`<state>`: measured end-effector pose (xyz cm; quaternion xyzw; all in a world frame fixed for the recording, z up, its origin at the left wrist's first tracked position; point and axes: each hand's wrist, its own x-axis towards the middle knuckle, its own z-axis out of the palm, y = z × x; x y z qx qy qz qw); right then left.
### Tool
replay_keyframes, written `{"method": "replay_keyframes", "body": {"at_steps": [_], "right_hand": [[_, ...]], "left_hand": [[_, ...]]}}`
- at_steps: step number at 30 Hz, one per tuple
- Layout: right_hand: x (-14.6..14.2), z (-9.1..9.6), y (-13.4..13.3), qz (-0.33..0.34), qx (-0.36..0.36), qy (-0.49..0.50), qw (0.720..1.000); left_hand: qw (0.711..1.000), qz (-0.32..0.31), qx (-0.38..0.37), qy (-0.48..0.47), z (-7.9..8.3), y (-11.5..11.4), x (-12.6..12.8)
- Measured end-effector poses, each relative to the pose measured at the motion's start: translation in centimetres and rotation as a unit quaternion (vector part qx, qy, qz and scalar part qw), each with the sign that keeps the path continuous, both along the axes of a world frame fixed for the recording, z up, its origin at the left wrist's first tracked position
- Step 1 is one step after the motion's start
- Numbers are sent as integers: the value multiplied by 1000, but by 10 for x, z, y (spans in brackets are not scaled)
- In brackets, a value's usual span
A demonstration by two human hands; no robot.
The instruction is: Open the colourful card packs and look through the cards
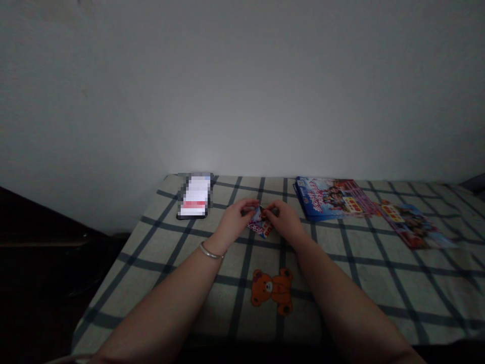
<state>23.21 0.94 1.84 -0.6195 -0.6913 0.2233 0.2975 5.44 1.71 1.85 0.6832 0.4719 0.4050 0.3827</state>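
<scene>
Both my hands meet over the middle of a checked cloth [174, 242]. My left hand [235, 218], with a silver bangle on its wrist, and my right hand [283, 218] pinch a small folded piece of red, white and blue printed paper [260, 227] between their fingertips. The paper is held just above the cloth, its lower corner close to or touching the surface. Part of it is hidden by my fingers.
A lit phone [194, 196] lies at the back left of the cloth. A stack of colourful printed sheets [329, 197] and one loose sheet [415, 225] lie at the back right. An orange teddy bear print [273, 290] is on the cloth. A plain wall stands behind.
</scene>
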Motion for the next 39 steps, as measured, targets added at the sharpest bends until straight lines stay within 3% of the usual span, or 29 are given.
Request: {"method": "replay_keyframes", "body": {"at_steps": [12,21,28,33,39], "right_hand": [[-3,-4,-2,-18,-17,113,993],[-4,-2,-4,25,-23,146,989],[-4,-3,-3,22,5,207,978],[-6,-4,-3,42,0,223,974],[-7,-6,-5,58,32,219,973]], "left_hand": [[999,5,18,-27,-1,-1,-1],[998,4,55,21,-1,-1,-2],[993,-51,65,90,2,-6,-2],[983,-47,71,160,6,-7,0],[984,-34,63,160,9,-7,0]]}}
